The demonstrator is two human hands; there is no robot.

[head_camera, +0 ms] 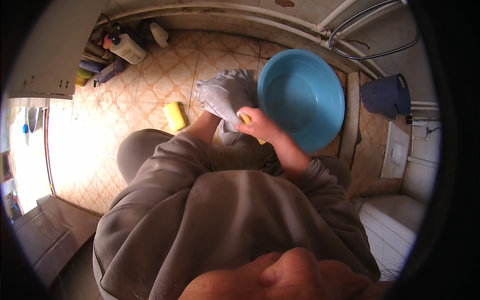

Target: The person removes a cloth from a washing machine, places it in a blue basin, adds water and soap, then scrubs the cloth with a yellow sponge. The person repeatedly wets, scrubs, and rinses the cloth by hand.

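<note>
A crumpled grey cloth garment is bunched up in front of me, just left of a blue plastic basin. My left hand goes in under this garment; only the wrist and forearm show, and the fingers are covered. At the garment's near right side, my right hand is closed around a yellow object, perhaps a brush handle. Part of it sticks out below the palm, and the rest is hidden by the hand and cloth. A yellow bar of soap lies on the tiles left of my left wrist.
Bottles stand by the wall at upper left, beside a white cabinet. A dark bucket and a squat toilet or drain fixture are at right, past a low ledge. A hose hangs above.
</note>
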